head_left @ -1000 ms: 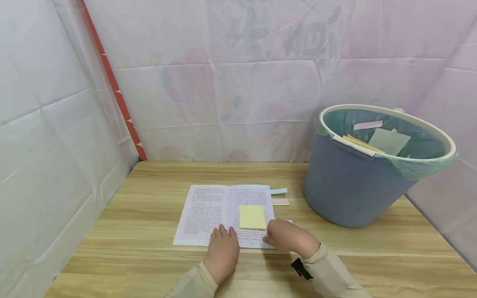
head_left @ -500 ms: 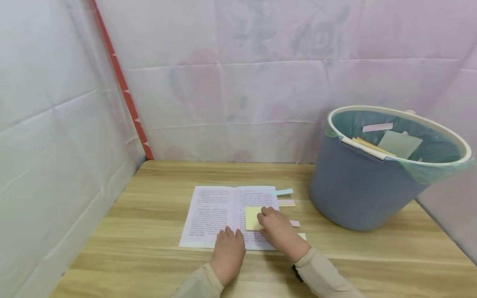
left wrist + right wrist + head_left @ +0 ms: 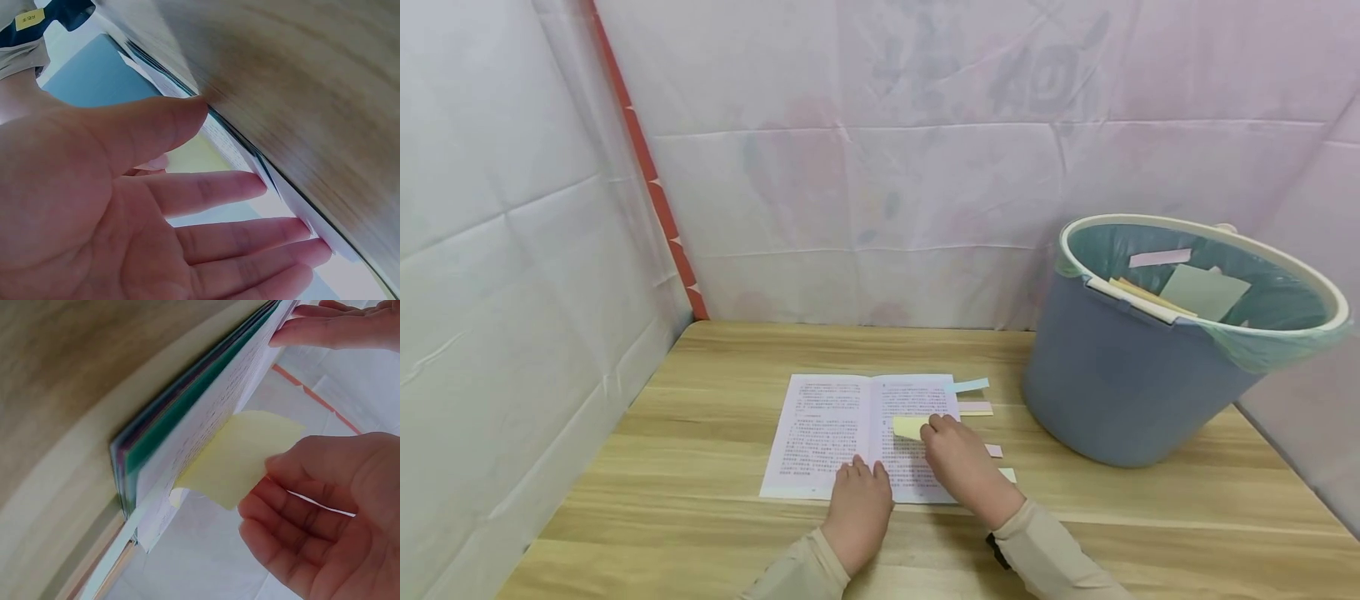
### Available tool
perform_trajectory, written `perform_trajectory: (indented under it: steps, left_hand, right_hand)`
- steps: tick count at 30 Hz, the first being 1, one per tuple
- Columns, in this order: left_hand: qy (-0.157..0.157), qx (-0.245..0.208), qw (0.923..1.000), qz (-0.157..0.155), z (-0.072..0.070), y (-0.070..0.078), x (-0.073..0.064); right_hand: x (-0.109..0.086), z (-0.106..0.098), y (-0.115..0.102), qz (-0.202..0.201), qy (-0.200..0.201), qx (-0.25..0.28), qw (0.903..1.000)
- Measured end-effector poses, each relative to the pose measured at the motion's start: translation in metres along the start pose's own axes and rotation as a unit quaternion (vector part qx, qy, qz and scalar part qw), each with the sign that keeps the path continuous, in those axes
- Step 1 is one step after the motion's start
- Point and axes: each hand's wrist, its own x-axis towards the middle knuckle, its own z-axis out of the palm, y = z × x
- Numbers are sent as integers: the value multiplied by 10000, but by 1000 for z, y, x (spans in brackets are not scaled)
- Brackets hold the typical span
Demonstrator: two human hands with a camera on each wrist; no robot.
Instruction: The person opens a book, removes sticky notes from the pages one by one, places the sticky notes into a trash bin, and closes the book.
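An open book with printed pages lies flat on the table. My left hand rests near its lower middle edge, fingers straight and fingertips on the pages, as the left wrist view also shows. My right hand is over the right page and pinches a yellow sticky note between thumb and index finger. In the right wrist view the note bends up from the page, its far edge still against the print. Blue, pink and pale tabs, including a blue tab, stick out from the book's right side.
A blue-grey bucket lined with a green bag stands at the right of the wooden table. Coloured paper pieces, such as a green sheet, lie inside. White sheeting closes off the back and sides.
My right hand has moved from the page's lower right corner up to the yellow sticky note, taken hold of it and lifted its lower edge. The left hand keeps its place on the book.
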Motion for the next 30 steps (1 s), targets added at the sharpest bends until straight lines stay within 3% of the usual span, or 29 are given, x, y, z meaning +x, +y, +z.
perform_trajectory:
  steps: [6, 15, 23, 30]
  left_hand:
    - [-23, 167, 9998, 124, -1, -1, -1]
    - [-164, 247, 9994, 202, -2, -3, 0]
    - [2, 263, 9994, 208, 0, -4, 1]
    - [57, 223, 9996, 168, -1, -4, -1]
  right_hand:
    - [0, 0, 0, 238, -27, 5, 9997]
    - [1, 1, 0, 594, 248, -46, 9979]
    - [2, -2, 1, 711, 483, -96, 9963]
    - [2, -4, 4, 912, 395, 5, 9950]
